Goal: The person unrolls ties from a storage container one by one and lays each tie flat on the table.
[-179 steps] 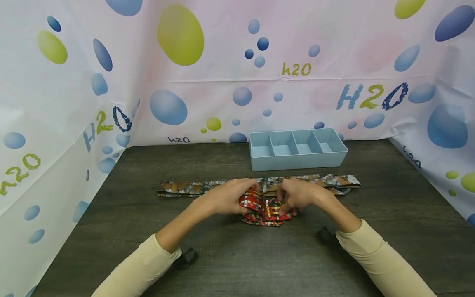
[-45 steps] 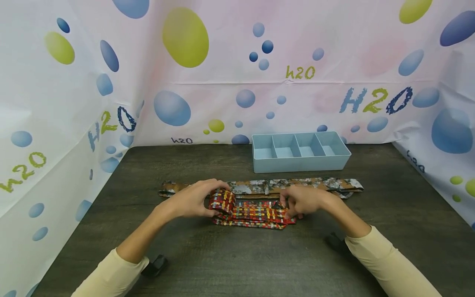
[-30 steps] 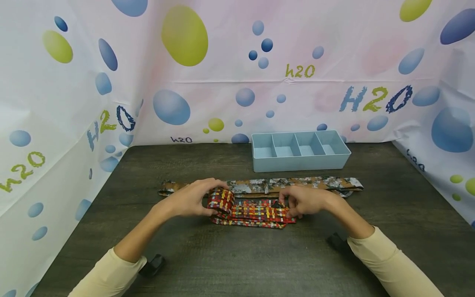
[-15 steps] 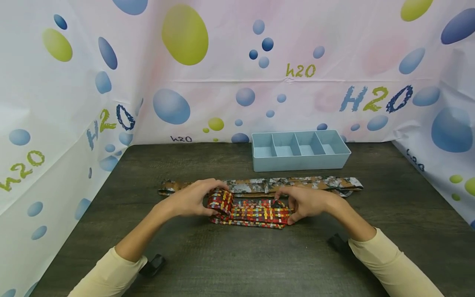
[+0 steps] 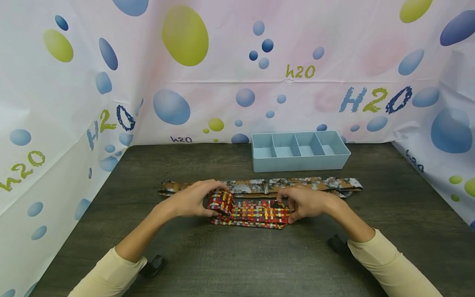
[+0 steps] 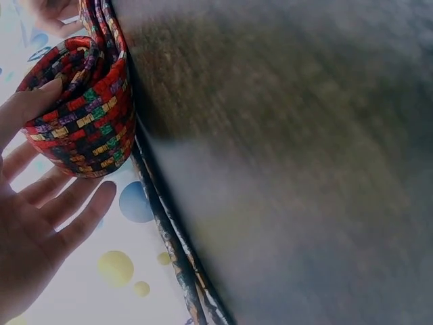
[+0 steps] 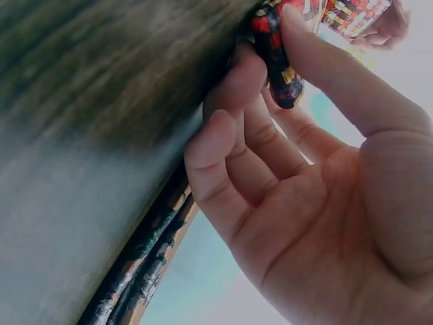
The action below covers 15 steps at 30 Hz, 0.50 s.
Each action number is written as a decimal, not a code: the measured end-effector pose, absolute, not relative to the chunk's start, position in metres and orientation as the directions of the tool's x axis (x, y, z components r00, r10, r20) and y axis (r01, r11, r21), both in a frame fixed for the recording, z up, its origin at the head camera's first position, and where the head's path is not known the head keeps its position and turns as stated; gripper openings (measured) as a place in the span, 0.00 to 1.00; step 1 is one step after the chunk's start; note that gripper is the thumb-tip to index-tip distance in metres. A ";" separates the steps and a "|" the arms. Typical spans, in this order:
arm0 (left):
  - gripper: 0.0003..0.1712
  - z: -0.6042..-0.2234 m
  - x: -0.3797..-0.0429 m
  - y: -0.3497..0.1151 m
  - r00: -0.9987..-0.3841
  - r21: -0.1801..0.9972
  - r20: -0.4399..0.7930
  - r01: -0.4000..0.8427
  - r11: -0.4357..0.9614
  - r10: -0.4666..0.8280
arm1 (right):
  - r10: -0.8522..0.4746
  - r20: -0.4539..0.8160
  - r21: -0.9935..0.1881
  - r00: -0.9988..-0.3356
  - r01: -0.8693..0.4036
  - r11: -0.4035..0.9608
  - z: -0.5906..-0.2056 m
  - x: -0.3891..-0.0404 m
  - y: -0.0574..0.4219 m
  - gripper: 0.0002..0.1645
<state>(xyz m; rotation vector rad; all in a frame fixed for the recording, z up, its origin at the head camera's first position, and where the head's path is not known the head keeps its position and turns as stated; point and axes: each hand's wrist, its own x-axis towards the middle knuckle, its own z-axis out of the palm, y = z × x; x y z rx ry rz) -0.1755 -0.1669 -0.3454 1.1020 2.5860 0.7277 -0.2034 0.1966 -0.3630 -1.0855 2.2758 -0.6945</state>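
Observation:
A red checked necktie (image 5: pixel 259 214) lies on the table, its left end wound into a roll and the rest stretched flat to the right. My left hand (image 5: pixel 191 201) grips the roll between thumb and fingers. In the left wrist view the coiled roll (image 6: pixel 91 132) stands on edge under my thumb. My right hand (image 5: pixel 306 202) is at the other end of the tie. The right wrist view shows its thumb and fingers pinching the folded tie end (image 7: pixel 274 54). Just behind lies a brown floral necktie (image 5: pixel 245 187), folded lengthwise and partly hidden by both hands.
A light blue divided tray (image 5: pixel 300 163) stands behind the ties, towards the right. The dark wooden table (image 5: pixel 237 264) meets a printed cloth backdrop (image 5: pixel 222 74) at the back and sides. Dark straps (image 5: pixel 153 265) show by both sleeves.
Since six seconds ago my left hand has moved left with the roll, and a longer flat stretch of tie shows. My right hand has shifted its fingers slightly at the tie's end.

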 end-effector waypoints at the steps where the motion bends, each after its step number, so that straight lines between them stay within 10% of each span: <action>1: 0.35 -0.345 -0.175 -0.167 -0.689 0.527 -0.022 0.608 0.594 0.725 | -0.807 -0.231 -0.640 -0.543 -0.540 0.546 -0.363 -0.203 0.197 0.26; 15: 0.38 -0.341 -0.175 -0.173 -0.702 0.502 -0.031 0.605 0.618 0.712 | -0.824 -0.208 -0.688 -0.526 -0.520 0.506 -0.363 -0.204 0.199 0.36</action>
